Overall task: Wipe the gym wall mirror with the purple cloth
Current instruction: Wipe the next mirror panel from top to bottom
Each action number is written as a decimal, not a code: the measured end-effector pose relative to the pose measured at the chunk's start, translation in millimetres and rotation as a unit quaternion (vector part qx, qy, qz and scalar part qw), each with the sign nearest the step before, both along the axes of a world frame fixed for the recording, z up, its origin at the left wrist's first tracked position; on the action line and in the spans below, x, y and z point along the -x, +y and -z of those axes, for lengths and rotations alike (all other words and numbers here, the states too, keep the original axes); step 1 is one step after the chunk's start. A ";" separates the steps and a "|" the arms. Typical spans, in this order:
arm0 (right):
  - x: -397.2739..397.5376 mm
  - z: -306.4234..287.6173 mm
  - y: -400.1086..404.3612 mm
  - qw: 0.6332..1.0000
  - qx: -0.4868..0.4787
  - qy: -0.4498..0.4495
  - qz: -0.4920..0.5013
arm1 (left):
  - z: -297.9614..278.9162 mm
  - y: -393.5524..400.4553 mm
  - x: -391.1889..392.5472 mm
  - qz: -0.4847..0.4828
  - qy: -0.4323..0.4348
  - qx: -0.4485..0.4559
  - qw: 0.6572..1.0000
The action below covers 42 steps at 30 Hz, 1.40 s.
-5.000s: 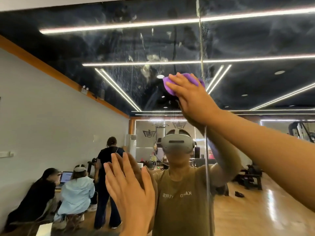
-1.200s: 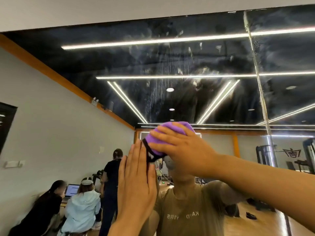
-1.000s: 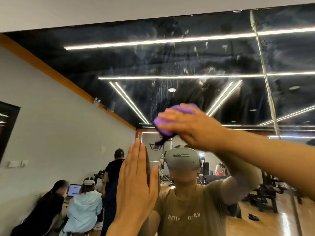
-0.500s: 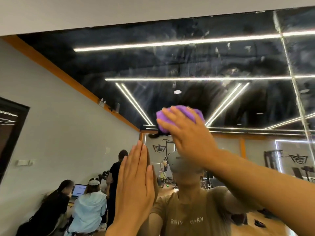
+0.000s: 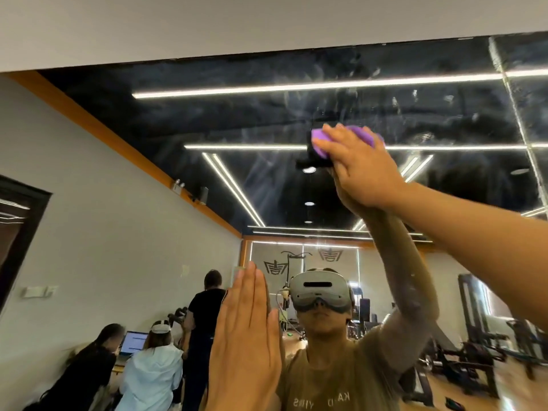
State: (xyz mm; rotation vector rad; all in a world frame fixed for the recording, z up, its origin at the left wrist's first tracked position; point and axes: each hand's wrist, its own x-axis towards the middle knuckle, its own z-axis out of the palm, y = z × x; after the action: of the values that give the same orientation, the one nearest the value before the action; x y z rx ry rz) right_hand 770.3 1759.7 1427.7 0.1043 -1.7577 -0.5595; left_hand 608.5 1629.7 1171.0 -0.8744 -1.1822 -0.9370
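Note:
The gym wall mirror [image 5: 237, 120] fills most of the head view, with streaks and smears across its upper part. My right hand [image 5: 361, 170] reaches high up and holds the bunched purple cloth [image 5: 319, 139] against the glass; the cloth shows past my fingertips and the hand hides the rest. My left hand [image 5: 246, 345] rests lower down at the centre, flat on the mirror with its fingers straight and together. My own reflection stands behind both hands.
A plain wall strip [image 5: 207, 22] runs above the mirror's top edge. A vertical seam [image 5: 516, 114] between mirror panels lies to the right of the cloth. Reflected in the glass are seated people with a laptop [image 5: 133, 342] at lower left and gym machines [image 5: 486, 336] at right.
My right hand has carried the cloth up and to the right across the glass. My left hand has stayed flat on the mirror.

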 end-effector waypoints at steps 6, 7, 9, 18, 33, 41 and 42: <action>17.9 21.9 -21.9 0.997 0.040 0.055 -0.040 | 2.7 -1.7 5.6 -0.051 0.012 0.021 0.998; 19.6 41.6 -24.7 0.998 0.011 0.040 -0.043 | 2.2 -2.1 3.5 -0.045 0.010 0.021 0.999; 22.0 86.5 -29.2 0.998 -0.055 -0.019 -0.037 | 0.0 -3.2 -0.1 -0.046 -0.002 0.027 0.999; 11.6 73.0 -5.7 0.969 -0.178 -0.170 -0.011 | 0.8 -17.8 -12.8 -0.049 -0.104 0.041 0.992; 27.6 110.6 -28.3 0.984 -0.137 -0.096 -0.053 | -5.7 -27.4 -34.4 -0.010 -0.158 -0.021 0.987; 10.9 23.1 -5.5 0.990 -0.097 -0.099 -0.017 | -41.6 -29.7 -42.8 -0.014 -0.179 0.009 0.984; 4.8 -2.1 -5.9 0.997 -0.047 -0.065 -0.019 | -46.4 -26.4 -45.1 -0.021 -0.175 0.021 0.984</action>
State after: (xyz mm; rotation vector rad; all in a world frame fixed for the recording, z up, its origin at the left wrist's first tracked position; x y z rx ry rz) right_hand 765.5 1753.8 1429.8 0.2444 -1.8508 -0.6202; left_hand 653.6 1603.3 1217.4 -0.7331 -1.5185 -1.0629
